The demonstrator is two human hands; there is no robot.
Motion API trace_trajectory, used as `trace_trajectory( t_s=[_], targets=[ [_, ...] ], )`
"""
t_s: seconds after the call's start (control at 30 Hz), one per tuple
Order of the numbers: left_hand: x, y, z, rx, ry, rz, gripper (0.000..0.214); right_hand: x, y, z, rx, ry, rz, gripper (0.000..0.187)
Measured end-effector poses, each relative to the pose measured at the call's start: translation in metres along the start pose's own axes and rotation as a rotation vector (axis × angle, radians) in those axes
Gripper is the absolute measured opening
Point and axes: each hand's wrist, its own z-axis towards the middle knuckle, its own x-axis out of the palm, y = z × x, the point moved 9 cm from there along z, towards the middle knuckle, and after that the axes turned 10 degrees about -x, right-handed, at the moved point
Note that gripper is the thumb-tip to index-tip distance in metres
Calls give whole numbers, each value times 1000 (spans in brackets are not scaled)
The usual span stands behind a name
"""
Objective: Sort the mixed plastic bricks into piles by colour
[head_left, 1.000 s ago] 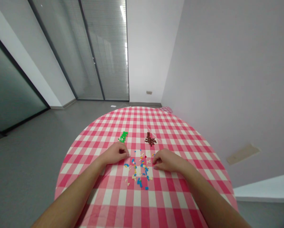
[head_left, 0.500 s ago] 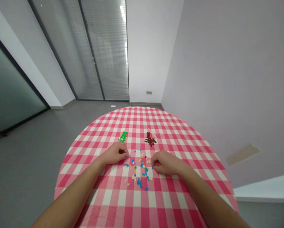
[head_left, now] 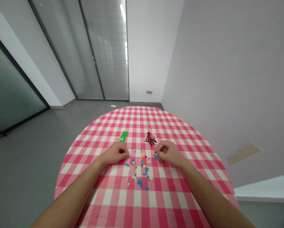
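Small toy building bricks lie scattered between my hands: blue bricks (head_left: 139,182), cream bricks (head_left: 134,178), with a few yellow and red ones. My left hand (head_left: 116,153) rests on the cloth left of them, its thumb and fingers pinched together; what they hold, if anything, is hidden. On the right, my right hand (head_left: 169,153) is closed in a pinch, with a bit of blue at its fingertips, beside a little group of blue bricks (head_left: 156,156). A pile of green bricks (head_left: 124,136) lies beyond my left hand. Dark brown bricks (head_left: 150,139) are heaped beyond my right.
Everything lies on a round table with a red and white checked tablecloth (head_left: 142,118). Plain walls stand close on the right, and glass partitions (head_left: 104,50) are at the back left. A white power strip (head_left: 113,105) is on the floor behind the table.
My right hand has moved away from me, from beside the scattered bricks toward the brown pile, uncovering the small blue group. My left hand has stayed in place.
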Motion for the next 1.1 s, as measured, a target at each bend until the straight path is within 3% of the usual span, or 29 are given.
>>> trace_trajectory(
  t_s=[0.17,0.23,0.37,0.53,0.87,1.1],
  targets=[
    [0,-2,0,6,3,-15,20,-16,-2,3,-16,-138,126,12],
    [0,-2,0,8,6,-18,20,-17,-8,3,21,-124,74,13],
    [0,1,0,0,6,-21,20,-18,-29,1,131,-34,-188,31],
    [1,1,-1,6,11,-34,20,-23,-45,1,155,1,-342,26],
    [1,0,0,9,14,-61,19,-18,-27,2,126,117,-505,14],
    [1,3,0,-10,12,-57,20,-18,-28,3,153,114,-596,13]
  ],
)
